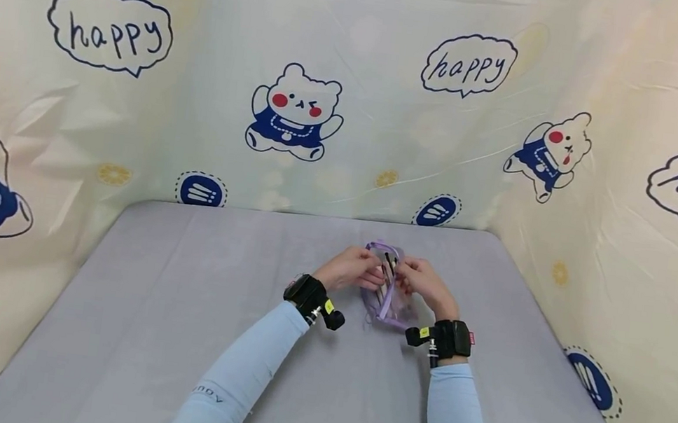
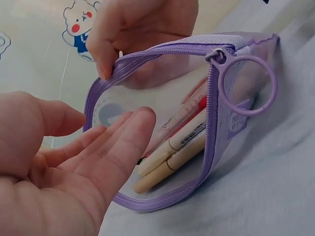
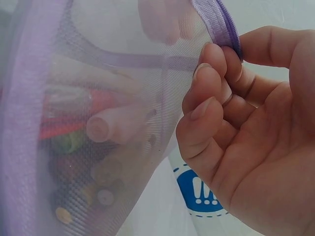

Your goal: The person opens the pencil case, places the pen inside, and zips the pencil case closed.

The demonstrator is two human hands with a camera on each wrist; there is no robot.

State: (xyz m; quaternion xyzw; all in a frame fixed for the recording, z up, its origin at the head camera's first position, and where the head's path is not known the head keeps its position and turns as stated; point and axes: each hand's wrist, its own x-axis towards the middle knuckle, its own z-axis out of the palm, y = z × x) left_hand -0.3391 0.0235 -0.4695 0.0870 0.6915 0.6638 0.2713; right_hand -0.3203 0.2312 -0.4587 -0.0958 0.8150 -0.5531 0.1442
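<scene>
A see-through mesh pencil pouch [image 1: 386, 300] with purple zipper edging stands tilted on the table, its mouth spread wide. Several pens and markers [image 2: 170, 157] lie inside, beige and red ones among them. My right hand [image 1: 425, 282] pinches the zipper edge between thumb and fingers, its other fingers curled against the mesh. At the opposite edge of the mouth is my left hand [image 1: 352, 268]; thumb and forefinger meet at the rim while a longer finger extends across the opening. A purple ring pull [image 2: 248, 84] hangs at the zipper's end.
The pouch rests toward the far side of a table [image 1: 206, 308] covered in grey cloth. Behind and beside it hangs a pale curtain [image 1: 372, 46] printed with bears and "happy" bubbles. Each wrist carries a black camera band.
</scene>
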